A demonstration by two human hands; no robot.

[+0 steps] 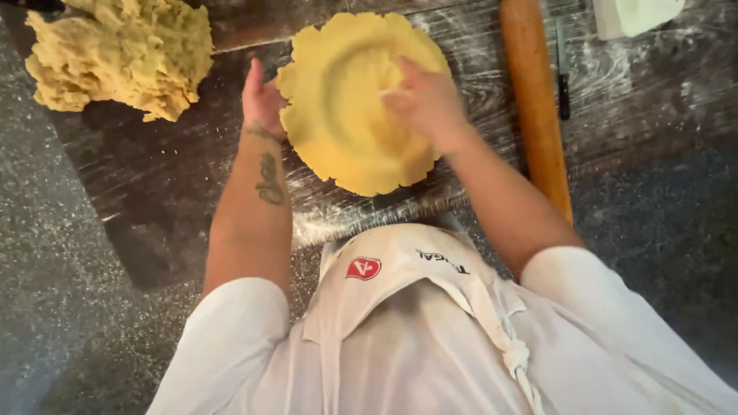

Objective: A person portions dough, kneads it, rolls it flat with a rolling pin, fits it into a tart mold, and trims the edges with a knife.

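Two bare hands work one round sheet of yellow dough (pixel 350 115) at the middle of a dark, flour-streaked table (pixel 154 177). Sheet lies draped with a dished centre and a wavy, ruffled edge, which suggests a shallow round pan beneath; the pan itself is not visible. Left hand (pixel 261 100) stands against the sheet's left edge, fingers up and loosely spread, touching the rim as if to steady it; it grips nothing. Right hand (pixel 427 100) rests palm-down on the right half of the sheet, fingers reaching into the hollow and pressing the dough; fingers slightly blurred, clamped on nothing. Hands are well apart, one on each side of the round.

Large rough lump of the same yellow dough (pixel 123 50) sits at the far left corner, apart from the sheet, within reach. Wooden rolling pin (pixel 534 100) lies just right of the sheet, parallel to the right forearm. Thin dark-handled knife (pixel 563 77) lies beside the pin. White container (pixel 638 15) at the far right edge, only partly in view. Person wears a white top and white apron (pixel 400 307).
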